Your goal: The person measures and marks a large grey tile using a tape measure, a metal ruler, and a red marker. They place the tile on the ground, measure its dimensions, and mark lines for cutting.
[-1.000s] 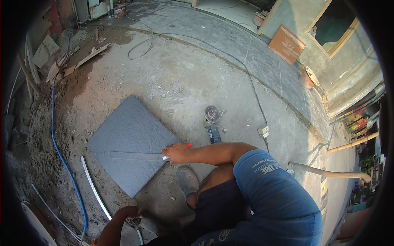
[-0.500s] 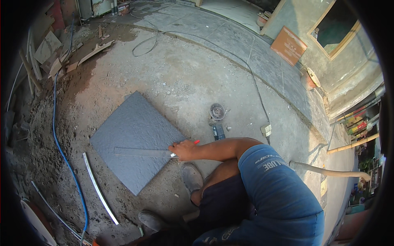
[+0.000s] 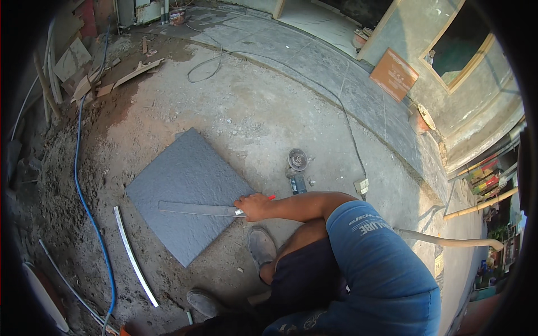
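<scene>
A dark grey square tile (image 3: 185, 173) with a rough, slate-like face lies flat on the ground, turned cornerwise to me. Across its near half rests the long flat blade of a metal try square (image 3: 196, 209). My right hand (image 3: 255, 207) is closed around the square's short silver stock at the tile's right edge. A red stick-like thing (image 3: 272, 197), perhaps a marker, pokes out from behind that hand. Its other end is hidden by the fingers. My left hand is not in view.
An angle grinder (image 3: 297, 168) lies beyond my right forearm. To the tile's left are a silver metal strip (image 3: 134, 257) and a blue hose (image 3: 84, 204). A dark cord (image 3: 314, 84) runs to a pale socket block (image 3: 362, 185). A wooden handle (image 3: 454, 241) sticks out at right.
The whole view has shifted slightly. My right hand and the try square keep their place on the tile.
</scene>
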### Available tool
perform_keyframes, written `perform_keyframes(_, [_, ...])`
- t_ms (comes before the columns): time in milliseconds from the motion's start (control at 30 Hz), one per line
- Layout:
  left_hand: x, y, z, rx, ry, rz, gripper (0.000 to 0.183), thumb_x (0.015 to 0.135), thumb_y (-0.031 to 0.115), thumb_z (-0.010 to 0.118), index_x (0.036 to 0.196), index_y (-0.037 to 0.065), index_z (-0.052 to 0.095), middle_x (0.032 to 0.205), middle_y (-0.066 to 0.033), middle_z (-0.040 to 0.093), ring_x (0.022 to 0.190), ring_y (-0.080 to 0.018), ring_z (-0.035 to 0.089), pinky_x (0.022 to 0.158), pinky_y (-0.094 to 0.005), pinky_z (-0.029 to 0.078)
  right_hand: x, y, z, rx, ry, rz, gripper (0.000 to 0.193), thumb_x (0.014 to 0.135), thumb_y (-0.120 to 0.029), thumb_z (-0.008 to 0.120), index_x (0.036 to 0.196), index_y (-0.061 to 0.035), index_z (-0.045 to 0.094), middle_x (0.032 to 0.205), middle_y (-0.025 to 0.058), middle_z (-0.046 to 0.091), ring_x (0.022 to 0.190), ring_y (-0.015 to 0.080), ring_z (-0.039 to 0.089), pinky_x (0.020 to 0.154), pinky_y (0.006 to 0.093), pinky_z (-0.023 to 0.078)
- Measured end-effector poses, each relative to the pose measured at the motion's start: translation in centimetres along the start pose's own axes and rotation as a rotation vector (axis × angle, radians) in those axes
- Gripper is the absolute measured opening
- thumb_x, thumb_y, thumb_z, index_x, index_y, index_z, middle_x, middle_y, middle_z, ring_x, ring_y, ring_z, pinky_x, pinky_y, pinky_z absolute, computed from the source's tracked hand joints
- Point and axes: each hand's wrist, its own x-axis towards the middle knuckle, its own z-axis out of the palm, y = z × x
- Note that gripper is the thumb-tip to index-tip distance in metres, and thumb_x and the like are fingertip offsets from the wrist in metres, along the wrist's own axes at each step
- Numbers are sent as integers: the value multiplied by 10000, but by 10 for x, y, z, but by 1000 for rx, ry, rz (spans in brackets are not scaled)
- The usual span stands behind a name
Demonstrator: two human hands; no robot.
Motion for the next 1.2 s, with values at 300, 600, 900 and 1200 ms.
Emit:
perform_keyframes(300, [-16,-2,12,-69,34,-30,594,844,441,780,1128,-47,595,833,-185,722,830,-313,730,724,-417,554,5,4,0,-18,-35,10,508,781,-255,768,1206,-52,577,1163,191,616,1060,363,661,887,469,550])
perform_keyframes(600, [-82,7,-109,-490,309,-18,491,830,273,810,1146,-34,592,868,-204,730,835,-305,736,705,-395,562,-3,7,-4,54,-4,87,460,769,-256,751,1166,-59,626,1118,178,662,1047,359,670,869,478,555])
perform_keyframes(900, [-88,72,-290,-129,612,183,457,825,205,803,1182,11,592,918,-222,713,844,-372,710,754,-438,556,4,5,-17,101,-13,114,443,807,-264,731,1182,-69,600,1017,173,709,989,370,690,829,497,549])
perform_keyframes(1200, [-44,150,-332,190,709,306,509,818,261,794,1227,42,584,1176,-209,629,1167,-378,593,952,-466,495,10,21,-2,84,123,52,361,879,-296,682,1147,-85,563,1003,158,695,954,373,691,802,511,543])
